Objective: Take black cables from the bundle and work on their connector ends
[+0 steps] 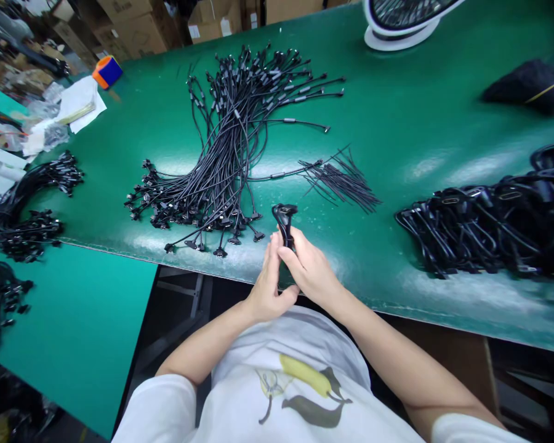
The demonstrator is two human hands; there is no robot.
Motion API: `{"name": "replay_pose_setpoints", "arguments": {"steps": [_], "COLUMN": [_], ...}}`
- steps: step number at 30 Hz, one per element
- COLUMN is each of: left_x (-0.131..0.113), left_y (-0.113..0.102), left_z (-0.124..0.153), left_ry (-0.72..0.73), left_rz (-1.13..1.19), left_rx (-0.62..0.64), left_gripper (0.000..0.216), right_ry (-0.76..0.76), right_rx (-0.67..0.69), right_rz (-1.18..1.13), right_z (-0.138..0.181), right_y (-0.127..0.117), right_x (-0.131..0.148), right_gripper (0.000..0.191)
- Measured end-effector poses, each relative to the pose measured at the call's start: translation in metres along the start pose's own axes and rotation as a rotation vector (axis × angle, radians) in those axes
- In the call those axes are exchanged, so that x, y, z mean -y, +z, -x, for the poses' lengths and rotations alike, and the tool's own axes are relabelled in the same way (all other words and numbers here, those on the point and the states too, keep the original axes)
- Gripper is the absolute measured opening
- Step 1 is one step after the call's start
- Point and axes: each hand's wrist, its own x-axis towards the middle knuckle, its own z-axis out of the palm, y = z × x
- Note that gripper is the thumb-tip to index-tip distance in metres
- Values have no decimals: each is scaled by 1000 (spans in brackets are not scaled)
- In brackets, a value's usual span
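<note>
just ahead of your white printed t-shirt (300, 381), your two hands meet over the front edge of the glossy green tabletop (397, 154). your right hand (310, 268) is partly closed, thumb and fingers pinching a coiled black cable with a dark flat connector (284, 223), whose upper loop and plug end stand out past your fingertips. your left hand (271, 282) lies almost flat along the cable's other side, fingers straight and together; you cannot tell from here how much of the grip it carries. if your right thumb eases off, the loops could spring apart, since little but that pinch appears to keep them together, and a dropped coil could slide off the near edge. just beyond, to your left, the large sprawling heap of thin black cables with small plugs (231, 141) has connectors lying close to that edge, so a sleeve or forearm might drag some over. to the right, one cable's end reaches into the loose pile of short thin black strips (346, 181); pulling that cable carelessly would likely scatter them or snag. farther right sits a row of coiled black cable bundles (489, 224), packed tightly enough that tugging one could catch its neighbour.
</note>
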Motion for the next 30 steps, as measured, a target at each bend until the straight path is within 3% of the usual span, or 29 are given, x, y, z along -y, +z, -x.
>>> {"name": "replay_pose_setpoints", "arguments": {"steps": [3,6,9,14,17,21,27,30], "left_x": [2,-3,-10,-20,-24,-25,-21,-18], "left_y": [-10,-26,-37,-45,-44,-33,-29,-26], "left_z": [-1,-8,-18,-31,-36,-44,-57,-62], "left_ry": [-67,-176,-210,-107,-169,-269,-322,-362], "left_rz": [134,261,279,123,-23,65,-125,107], "left_rx": [37,-151,-306,-259,-229,-324,-279,-288], "left_gripper": [80,55,45,45,32,29,37,32], "right_ry": [26,-100,-266,-447,-507,-522,-410,-364], "right_rx": [118,135,30,-42,-94,-138,-13,3], "right_rz": [-74,20,212,469,555,616,583,539], "right_z": [0,1,4,10,10,6,2,5], "right_y": [-2,-7,-11,-13,-13,-15,-30,-34], "right_x": [-9,-18,-24,-27,-33,-41,-52,-55], "right_gripper": [34,28,30,30,33,33,36,36]}}
